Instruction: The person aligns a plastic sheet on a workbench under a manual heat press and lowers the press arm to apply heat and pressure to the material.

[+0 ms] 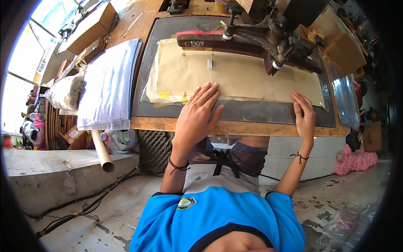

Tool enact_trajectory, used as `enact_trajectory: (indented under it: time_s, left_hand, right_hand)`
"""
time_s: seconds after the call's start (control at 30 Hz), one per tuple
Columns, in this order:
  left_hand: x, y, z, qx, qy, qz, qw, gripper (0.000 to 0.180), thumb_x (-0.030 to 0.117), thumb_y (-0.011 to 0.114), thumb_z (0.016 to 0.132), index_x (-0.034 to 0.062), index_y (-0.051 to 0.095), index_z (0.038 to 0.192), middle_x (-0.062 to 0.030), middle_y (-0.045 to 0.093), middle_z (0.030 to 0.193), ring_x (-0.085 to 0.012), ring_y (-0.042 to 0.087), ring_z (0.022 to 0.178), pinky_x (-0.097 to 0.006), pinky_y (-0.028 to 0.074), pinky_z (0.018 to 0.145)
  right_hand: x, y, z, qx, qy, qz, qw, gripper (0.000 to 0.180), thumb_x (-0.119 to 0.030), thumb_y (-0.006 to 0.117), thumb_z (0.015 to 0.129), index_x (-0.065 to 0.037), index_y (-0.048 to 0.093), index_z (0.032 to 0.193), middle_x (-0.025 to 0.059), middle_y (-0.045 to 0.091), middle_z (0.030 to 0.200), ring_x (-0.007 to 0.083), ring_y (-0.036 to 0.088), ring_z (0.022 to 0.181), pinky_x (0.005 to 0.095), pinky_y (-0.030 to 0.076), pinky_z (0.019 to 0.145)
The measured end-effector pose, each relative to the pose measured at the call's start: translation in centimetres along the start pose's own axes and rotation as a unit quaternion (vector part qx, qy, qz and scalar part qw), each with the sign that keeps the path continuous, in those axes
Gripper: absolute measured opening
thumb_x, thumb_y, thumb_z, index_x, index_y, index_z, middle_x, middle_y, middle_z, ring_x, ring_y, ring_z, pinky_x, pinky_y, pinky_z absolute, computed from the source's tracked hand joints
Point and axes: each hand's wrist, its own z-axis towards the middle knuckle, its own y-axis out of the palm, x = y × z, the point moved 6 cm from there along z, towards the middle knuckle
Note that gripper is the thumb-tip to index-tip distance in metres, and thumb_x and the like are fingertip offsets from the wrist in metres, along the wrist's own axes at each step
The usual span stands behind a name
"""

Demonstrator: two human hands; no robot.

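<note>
My left hand (pixel 198 110) lies flat with fingers stretched over the near edge of a tan paper sheet (pixel 247 80) on a dark work board. Near the sheet's right front corner, my right hand (pixel 304 111) rests with its fingers extended and slightly bent, the thumb apart from them. Clear plastic film (pixel 252 153) seems to hang below the table edge between my forearms; its upper outline is hard to make out. A small white tab (pixel 210 63) sits on the paper. Above the paper's far side is a dark machine head with a long bar (pixel 235 47).
A stack of clear plastic sheets (pixel 110 84) lies left of the dark board (pixel 168 110). Cardboard boxes (pixel 90 31) stand at the far left and right. A cardboard tube (pixel 102 151) leans below the stack. Black cables (pixel 96 201) run along the floor.
</note>
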Motion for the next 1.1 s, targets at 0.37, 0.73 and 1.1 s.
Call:
enact_trajectory:
  time_s: [0.37, 0.73, 1.1]
  left_hand:
    - [0.2, 0.5, 0.9, 0.008, -0.004, 0.067, 0.998, 0.047, 0.026, 0.065, 0.099, 0.0003, 0.06, 0.138, -0.0125, 0.055, 0.151, -0.0326, 0.045, 0.145, -0.047, 0.031, 0.123]
    - [0.1, 0.1, 0.8, 0.022, -0.023, 0.059, 0.998, 0.04, 0.021, 0.063, 0.098, 0.0008, 0.064, 0.133, -0.0125, 0.06, 0.146, -0.0349, 0.048, 0.141, -0.047, 0.032, 0.121]
    - [0.1, 0.2, 1.0, 0.018, -0.035, 0.061, 0.997, 0.041, 0.021, 0.063, 0.098, 0.0023, 0.063, 0.135, -0.0126, 0.058, 0.148, -0.0344, 0.048, 0.142, -0.048, 0.031, 0.121]
  right_hand:
    - [-0.4, 0.2, 1.6, -0.013, -0.066, -0.072, 0.995, 0.04, -0.033, 0.057, 0.106, -0.006, 0.066, 0.134, 0.0086, 0.065, 0.14, 0.0283, 0.055, 0.133, 0.0395, 0.042, 0.112]
    - [0.5, 0.1, 1.3, -0.005, -0.017, -0.014, 1.0, 0.039, -0.033, 0.056, 0.107, -0.008, 0.066, 0.135, 0.0096, 0.066, 0.137, 0.0292, 0.057, 0.129, 0.0406, 0.042, 0.112]
    - [0.5, -0.3, 0.9, -0.004, -0.011, 0.016, 1.0, 0.041, -0.035, 0.054, 0.108, -0.003, 0.067, 0.13, 0.0115, 0.066, 0.138, 0.0286, 0.057, 0.132, 0.0388, 0.043, 0.112]
